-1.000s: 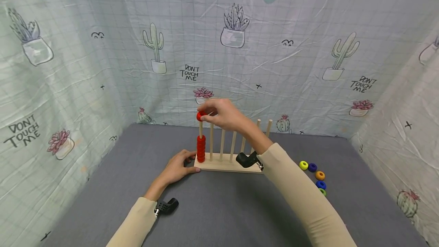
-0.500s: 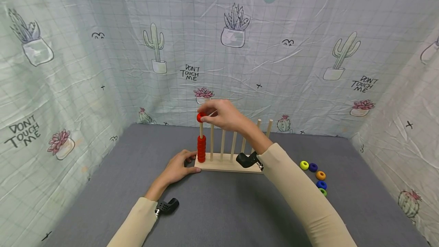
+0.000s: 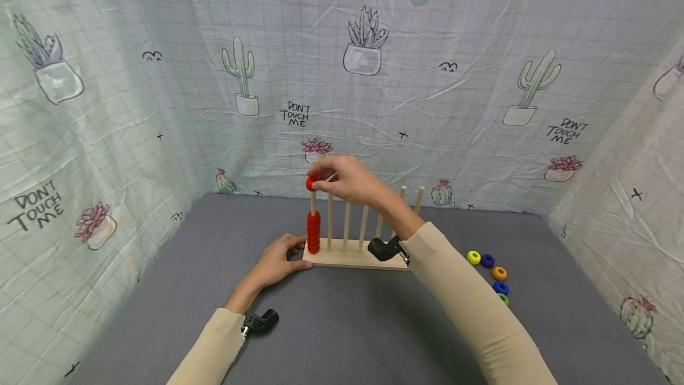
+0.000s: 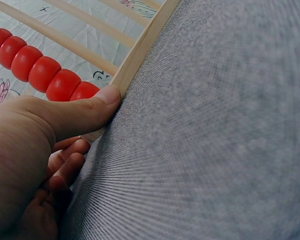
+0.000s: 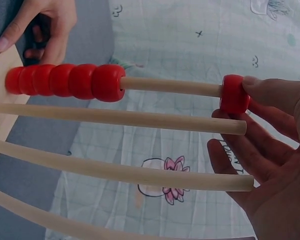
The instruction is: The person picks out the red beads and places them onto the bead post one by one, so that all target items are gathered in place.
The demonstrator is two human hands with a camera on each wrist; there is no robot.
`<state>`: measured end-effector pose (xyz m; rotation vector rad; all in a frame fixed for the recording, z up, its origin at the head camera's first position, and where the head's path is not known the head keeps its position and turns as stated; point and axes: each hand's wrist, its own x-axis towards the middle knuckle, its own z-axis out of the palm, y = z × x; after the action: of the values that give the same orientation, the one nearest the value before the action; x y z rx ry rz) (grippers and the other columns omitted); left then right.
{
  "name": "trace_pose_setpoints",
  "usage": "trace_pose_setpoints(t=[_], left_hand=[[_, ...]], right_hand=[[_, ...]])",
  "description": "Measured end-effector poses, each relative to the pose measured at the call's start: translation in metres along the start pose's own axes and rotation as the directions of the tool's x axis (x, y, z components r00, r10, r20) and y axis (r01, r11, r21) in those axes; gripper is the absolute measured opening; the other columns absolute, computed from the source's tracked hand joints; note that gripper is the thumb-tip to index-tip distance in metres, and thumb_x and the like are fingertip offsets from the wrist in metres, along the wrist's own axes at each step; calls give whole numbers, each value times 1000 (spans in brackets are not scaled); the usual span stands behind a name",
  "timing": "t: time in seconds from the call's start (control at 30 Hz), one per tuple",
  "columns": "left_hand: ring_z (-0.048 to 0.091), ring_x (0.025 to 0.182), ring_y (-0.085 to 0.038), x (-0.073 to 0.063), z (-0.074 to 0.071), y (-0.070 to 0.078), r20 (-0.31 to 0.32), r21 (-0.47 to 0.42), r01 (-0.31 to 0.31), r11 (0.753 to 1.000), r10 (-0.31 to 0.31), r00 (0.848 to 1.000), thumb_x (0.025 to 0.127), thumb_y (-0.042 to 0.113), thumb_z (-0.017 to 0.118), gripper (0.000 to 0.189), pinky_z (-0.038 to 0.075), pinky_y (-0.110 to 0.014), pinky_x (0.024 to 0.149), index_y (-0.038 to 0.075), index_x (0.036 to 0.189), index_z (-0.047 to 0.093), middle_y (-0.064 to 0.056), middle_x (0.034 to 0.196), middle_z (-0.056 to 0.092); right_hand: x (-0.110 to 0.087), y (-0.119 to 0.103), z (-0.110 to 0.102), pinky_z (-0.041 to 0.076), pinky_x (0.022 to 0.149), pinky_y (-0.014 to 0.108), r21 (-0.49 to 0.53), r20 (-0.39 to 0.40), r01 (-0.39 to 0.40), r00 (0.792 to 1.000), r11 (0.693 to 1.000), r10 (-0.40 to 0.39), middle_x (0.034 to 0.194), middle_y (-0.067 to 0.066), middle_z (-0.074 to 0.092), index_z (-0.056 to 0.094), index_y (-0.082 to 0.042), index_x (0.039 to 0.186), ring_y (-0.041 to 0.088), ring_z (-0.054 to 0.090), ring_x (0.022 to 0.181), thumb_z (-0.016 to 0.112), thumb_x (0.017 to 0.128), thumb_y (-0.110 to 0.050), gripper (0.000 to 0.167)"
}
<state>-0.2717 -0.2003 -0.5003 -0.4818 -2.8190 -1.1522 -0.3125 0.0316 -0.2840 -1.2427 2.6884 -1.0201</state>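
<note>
A wooden bead stand (image 3: 352, 260) has a flat base and a row of upright pegs. On its leftmost peg sits a stack of several red beads (image 3: 313, 233). My right hand (image 3: 347, 180) pinches one more red bead (image 5: 234, 95) at the top of that same peg. In the right wrist view the peg's tip reaches into this bead, and a bare stretch of peg shows between it and the stack. My left hand (image 3: 275, 261) grips the base's left end, its thumb (image 4: 107, 95) on the front edge and its fingers round behind.
To the right on the grey table lie loose beads: yellow (image 3: 473, 257), dark blue (image 3: 487, 261), orange (image 3: 499, 273), blue (image 3: 500, 288) and green (image 3: 503, 299). The stand's other pegs (image 5: 115, 118) carry no beads. A printed cloth (image 3: 342, 94) hangs behind the table.
</note>
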Motion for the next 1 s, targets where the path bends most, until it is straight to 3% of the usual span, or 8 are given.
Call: trace_pose_setpoints(t=[0.43,0.7,1.0], left_hand=[[60,103,-15,1,1,-1,-6,12,-11,1000,11,1000,83,41,87,73,48,-37,88,10,145,62,-2,114,66],[60,102,-15,1,1,-1,-4,20,-10,1000,10,1000,84,41,86,73,48,-36,86,11,145,61,-1,113,66],[60,102,-15,0,1,-1,-9,31,-8,1000,8,1000,84,40,87,72,48,-36,86,11,145,62,-2,113,66]], right_hand=[[-2,1,-3,55,100,33,-24,-11,16,1000,1000,-16,127,10,72,71,-6,129,22,69,114,68,101,-17,30],[-10,-3,-10,56,99,35,18,-40,16,999,1000,-16,126,9,72,72,-7,125,22,69,113,69,101,-15,26],[-27,-11,-20,58,96,37,7,-93,94,991,996,-93,123,12,74,73,-5,124,24,71,109,71,98,-11,26]])
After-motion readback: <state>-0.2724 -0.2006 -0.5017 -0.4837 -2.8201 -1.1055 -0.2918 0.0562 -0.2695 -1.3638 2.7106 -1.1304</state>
